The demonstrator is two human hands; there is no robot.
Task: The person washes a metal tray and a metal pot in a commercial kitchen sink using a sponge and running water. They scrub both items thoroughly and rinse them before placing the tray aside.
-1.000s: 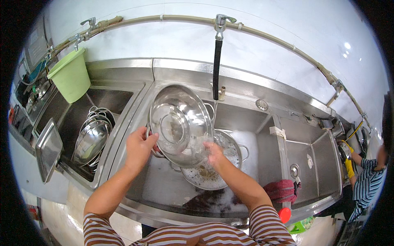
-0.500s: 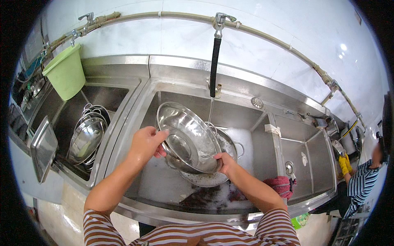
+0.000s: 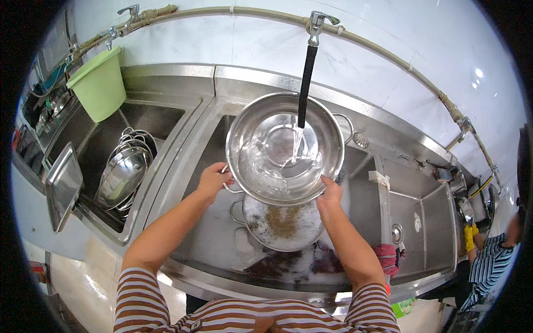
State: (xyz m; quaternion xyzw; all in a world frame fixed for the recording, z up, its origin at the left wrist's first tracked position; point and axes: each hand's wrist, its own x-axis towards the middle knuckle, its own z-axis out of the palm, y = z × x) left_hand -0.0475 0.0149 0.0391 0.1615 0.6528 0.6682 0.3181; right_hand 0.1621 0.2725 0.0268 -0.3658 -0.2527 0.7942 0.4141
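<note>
A wide stainless steel pot (image 3: 250,161) with loop handles is held up under the black tap hose (image 3: 306,89), and water runs from the hose into it. My left hand (image 3: 214,180) is closed on the handle at the pot's near left. On the near right, my right hand (image 3: 330,194) grips the rim, thumb at the inside edge. Just beneath it, partly covered, a second steel pot (image 3: 283,225) sits in the sudsy sink (image 3: 194,222), with foam and brown specks in it. Dark red cloth lies in the suds nearby.
Several steel bowls and pots (image 3: 125,175) are stacked in the left sink, beside a tilted metal tray (image 3: 64,186) and a green bucket (image 3: 100,86). A red cloth (image 3: 387,258) hangs by the right basin (image 3: 427,238). A person in yellow gloves (image 3: 471,237) is at far right.
The held pot has moved up and away from me, from a steep tilt to lying nearly level under the hose. Water now falls into it, and more of the lower pot shows.
</note>
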